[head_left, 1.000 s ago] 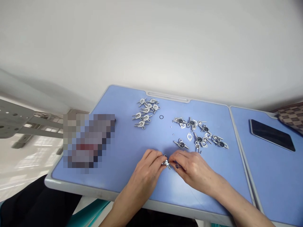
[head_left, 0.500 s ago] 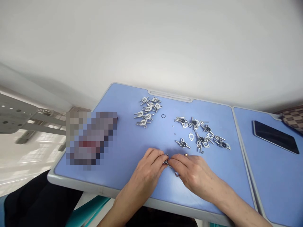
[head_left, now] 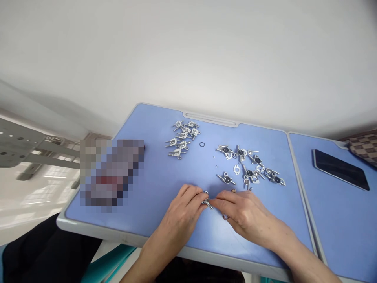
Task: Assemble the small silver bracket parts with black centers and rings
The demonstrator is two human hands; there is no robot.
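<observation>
Silvery metal shows between the fingertips of the left hand [head_left: 184, 210], whose grip is clenched on a small fitting [head_left: 207, 203] just above the near part of the blue worktop [head_left: 141, 169]. The right hand [head_left: 246, 214] has its fingers drawn together, their tips just beside that fitting; one cannot tell whether its grip has hold of anything. A small shiny piece [head_left: 225, 216] peeks out beneath its fingers, mostly hidden, and a coppery bit [head_left: 233, 191] shows at its far edge.

Beyond the hands, toward the left, lies a cluster of silvery fittings [head_left: 185, 130], some overlapping. A dark ring [head_left: 200, 144] lies on its own just beside them. Farther right is a looser spread of metal parts with round black centres [head_left: 226, 179], with a flat plate with a hole [head_left: 234, 170] among them and two tiny bits [head_left: 216, 166] near its left side.

A dark phone [head_left: 341, 169] rests on the second blue worktop [head_left: 347, 220], near a checkered brown item [head_left: 365, 147]. At the far left of the first worktop, a pixelated thing [head_left: 112, 173] is too blurred to make out
</observation>
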